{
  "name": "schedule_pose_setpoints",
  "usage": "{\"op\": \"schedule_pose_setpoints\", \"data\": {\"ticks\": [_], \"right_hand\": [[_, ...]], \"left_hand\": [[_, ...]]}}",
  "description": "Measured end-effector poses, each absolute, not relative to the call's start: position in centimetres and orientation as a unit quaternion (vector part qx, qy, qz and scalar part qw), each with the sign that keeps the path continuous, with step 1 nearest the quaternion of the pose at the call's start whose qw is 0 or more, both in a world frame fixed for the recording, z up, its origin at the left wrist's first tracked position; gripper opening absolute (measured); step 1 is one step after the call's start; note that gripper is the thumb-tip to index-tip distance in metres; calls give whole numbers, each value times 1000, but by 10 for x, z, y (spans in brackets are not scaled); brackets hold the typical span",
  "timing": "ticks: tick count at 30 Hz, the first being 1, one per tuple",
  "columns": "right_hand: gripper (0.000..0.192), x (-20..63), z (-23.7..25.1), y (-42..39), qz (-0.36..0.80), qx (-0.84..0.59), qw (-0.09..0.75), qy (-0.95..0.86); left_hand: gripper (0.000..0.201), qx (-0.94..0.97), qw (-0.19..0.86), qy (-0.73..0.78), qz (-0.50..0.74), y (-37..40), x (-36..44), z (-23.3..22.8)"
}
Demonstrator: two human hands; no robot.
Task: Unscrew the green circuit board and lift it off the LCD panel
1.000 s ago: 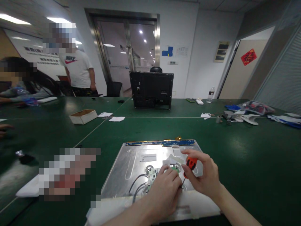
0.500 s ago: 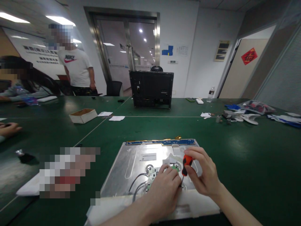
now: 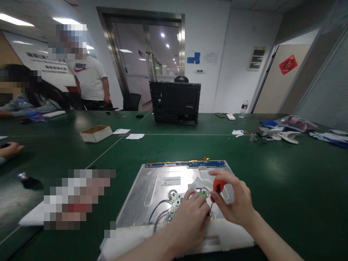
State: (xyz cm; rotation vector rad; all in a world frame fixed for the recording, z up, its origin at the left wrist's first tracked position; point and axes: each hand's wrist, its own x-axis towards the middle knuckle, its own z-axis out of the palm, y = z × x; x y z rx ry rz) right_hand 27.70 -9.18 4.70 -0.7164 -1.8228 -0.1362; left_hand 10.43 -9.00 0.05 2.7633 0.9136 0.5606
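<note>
screwdriver (image 3: 217, 187), orange handle, pinched in the right hand (image 3: 235, 204) — fingers closed around the handle, thumb and forefinger up top, the dark shaft angling down and left to the small green circuit board (image 3: 176, 201) on the silver metal panel (image 3: 154, 188). tip itself is hidden behind the left hand (image 3: 190, 217), can't see where it lands. left hand lies curled, knuckles up, on the board, fingertips pressing down beside the shaft; whether it grips anything underneath, can't tell. both hands sit over the near-right part of the panel, touching each other or near enough.

panel lies flat at the near edge of the green table (image 3: 285, 181), a blue strip board (image 3: 185, 165) running along its far edge, a white label (image 3: 170, 181) near its middle. grey and black wires (image 3: 159, 214) loop out of the circuit board toward the panel's near edge. white foam sheet (image 3: 130, 241) peeks out underneath at the near side.

further back, middle of the table, a black monitor housing (image 3: 175, 103) stands upright, back facing us. small open cardboard box (image 3: 96, 133) off toward the left, two paper slips (image 3: 130, 135) just beside it. far right edge: a clutter of white and blue parts (image 3: 288, 132), and a water bottle (image 3: 244, 109) near the far edge. a person in a white t-shirt (image 3: 88, 79) stands beyond the far-left corner, another seated at the left edge, a hand (image 3: 9, 149) resting on the table there.
</note>
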Motion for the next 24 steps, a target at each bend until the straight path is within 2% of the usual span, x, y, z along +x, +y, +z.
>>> {"op": "schedule_pose_setpoints", "data": {"ticks": [7, 15, 19, 24], "right_hand": [[39, 274, 40, -91, -20, -317, 568, -760], [35, 279, 53, -94, -59, -304, 529, -790], [32, 279, 49, -93, -54, -300, 549, -778], [40, 276, 41, -92, -43, -330, 568, -753]], "left_hand": [[12, 930, 83, 304, 189, -89, 104, -1], [7, 932, 77, 298, 193, -89, 104, 0], [10, 932, 77, 302, 185, -89, 104, 0], [10, 931, 85, 306, 179, -89, 104, 1]]}}
